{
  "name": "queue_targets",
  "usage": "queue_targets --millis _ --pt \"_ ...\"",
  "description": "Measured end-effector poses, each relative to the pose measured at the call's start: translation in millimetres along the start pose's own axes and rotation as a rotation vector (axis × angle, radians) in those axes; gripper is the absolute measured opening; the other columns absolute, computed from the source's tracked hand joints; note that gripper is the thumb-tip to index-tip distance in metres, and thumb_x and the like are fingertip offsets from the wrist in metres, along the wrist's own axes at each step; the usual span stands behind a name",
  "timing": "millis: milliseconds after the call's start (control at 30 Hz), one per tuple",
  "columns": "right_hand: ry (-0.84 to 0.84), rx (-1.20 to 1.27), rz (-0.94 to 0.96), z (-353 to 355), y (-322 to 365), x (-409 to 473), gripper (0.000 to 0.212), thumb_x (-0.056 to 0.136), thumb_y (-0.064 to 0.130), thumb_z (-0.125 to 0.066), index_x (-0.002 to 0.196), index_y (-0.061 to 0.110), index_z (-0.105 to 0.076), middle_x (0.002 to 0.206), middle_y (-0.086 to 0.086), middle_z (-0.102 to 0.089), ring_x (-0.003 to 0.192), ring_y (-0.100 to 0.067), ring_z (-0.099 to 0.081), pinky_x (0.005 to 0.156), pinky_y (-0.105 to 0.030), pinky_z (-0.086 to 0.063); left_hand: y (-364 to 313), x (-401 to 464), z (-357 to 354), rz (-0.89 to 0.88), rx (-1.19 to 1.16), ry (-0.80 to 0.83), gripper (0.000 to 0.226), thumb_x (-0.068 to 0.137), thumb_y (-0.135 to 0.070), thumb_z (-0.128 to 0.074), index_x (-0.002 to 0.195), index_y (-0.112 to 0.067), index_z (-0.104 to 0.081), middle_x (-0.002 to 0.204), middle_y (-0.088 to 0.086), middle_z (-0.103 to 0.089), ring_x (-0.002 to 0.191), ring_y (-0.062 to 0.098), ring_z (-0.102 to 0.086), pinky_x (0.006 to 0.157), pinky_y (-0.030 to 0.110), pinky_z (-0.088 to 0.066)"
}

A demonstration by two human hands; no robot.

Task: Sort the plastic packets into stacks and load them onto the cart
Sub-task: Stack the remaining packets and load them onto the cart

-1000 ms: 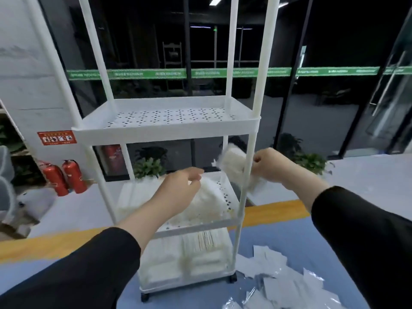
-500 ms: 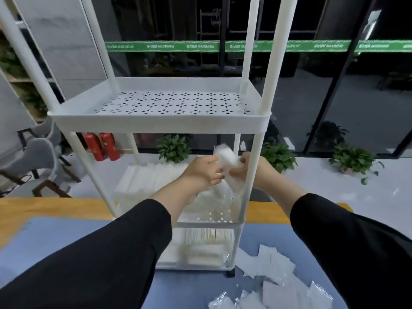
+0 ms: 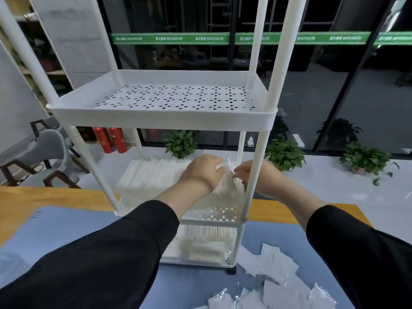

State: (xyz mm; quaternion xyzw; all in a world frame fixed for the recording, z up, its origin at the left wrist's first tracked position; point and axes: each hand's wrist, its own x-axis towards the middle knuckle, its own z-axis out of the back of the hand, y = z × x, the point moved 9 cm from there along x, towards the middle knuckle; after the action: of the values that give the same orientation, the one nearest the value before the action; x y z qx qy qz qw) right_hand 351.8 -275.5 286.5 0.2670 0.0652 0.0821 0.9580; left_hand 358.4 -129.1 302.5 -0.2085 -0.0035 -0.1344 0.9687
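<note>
Pinching one plastic packet [image 3: 226, 184] between left hand [image 3: 201, 172] and right hand [image 3: 253, 175] fingertips — hovering just above the white cart [image 3: 162, 117] middle shelf, stacked packets [image 3: 153, 175] lying left of the fingers.

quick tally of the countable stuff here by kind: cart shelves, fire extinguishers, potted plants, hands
cart shelves: 3
fire extinguishers: 2
potted plants: 3 in front of the glass
hands: 2, left hand and right hand, both holding packets
total: 10
</note>
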Motion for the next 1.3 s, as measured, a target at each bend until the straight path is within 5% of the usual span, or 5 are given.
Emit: queue_targets --millis 367,700,967,1133,1300 --pt "-0.007 -0.067 0.292 -1 7 -8 0.047 0.104 0.022 -0.048 0.150 0.029 -0.044 0.163 0.014 -0.021 0.143 -0.010 -0.032 0.114 -0.031 -0.032 -5 -4 -51 -0.221 0.347 0.248 0.100 0.091 -0.077 -0.042 0.163 -0.019 -0.005 0.172 -0.001 0.002 0.157 0.012 0.005 0.127 0.046 -0.002" --pt "0.117 -0.061 0.194 -24 -16 5 0.052 0.108 0.023 -0.041 0.158 0.024 -0.027 0.160 0.015 -0.026 0.141 0.002 -0.026 0.090 0.011 -0.012 5 -1 -53 -0.218 0.392 0.239 0.105 0.090 -0.078 -0.040 0.163 -0.016 0.003 0.171 -0.003 0.009 0.156 0.009 0.008 0.128 0.042 0.000" --pt "-0.079 0.091 0.225 2 -10 -15 0.039 0.108 0.017 -0.036 0.142 0.028 -0.052 0.137 0.017 -0.054 0.124 -0.003 -0.050 0.101 -0.005 -0.036 7 -6 -29 -0.235 0.317 0.082 0.092 0.093 -0.078 -0.035 0.161 -0.018 -0.026 0.168 -0.003 -0.022 0.155 0.013 -0.018 0.126 0.034 -0.015" --pt "-0.295 0.232 0.182 11 -37 -52 0.040 0.108 0.023 -0.038 0.144 0.033 -0.051 0.148 0.021 -0.048 0.135 0.012 -0.038 0.116 -0.020 -0.032 -2 -73 36 -0.549 0.017 -0.643 0.062 0.109 -0.046 -0.033 0.063 -0.012 -0.055 0.059 -0.001 -0.051 0.054 0.019 -0.048 0.049 0.032 -0.044" --pt "-0.515 0.383 0.063 -10 -82 -121 0.030 0.103 0.017 -0.050 0.122 0.035 -0.064 0.123 0.016 -0.066 0.117 0.003 -0.059 0.096 -0.016 -0.046 -28 -156 9 -0.820 -0.176 -0.620 0.052 0.106 -0.028 -0.046 0.056 -0.014 -0.048 0.055 0.001 -0.041 0.049 0.020 -0.036 0.047 0.030 -0.029"
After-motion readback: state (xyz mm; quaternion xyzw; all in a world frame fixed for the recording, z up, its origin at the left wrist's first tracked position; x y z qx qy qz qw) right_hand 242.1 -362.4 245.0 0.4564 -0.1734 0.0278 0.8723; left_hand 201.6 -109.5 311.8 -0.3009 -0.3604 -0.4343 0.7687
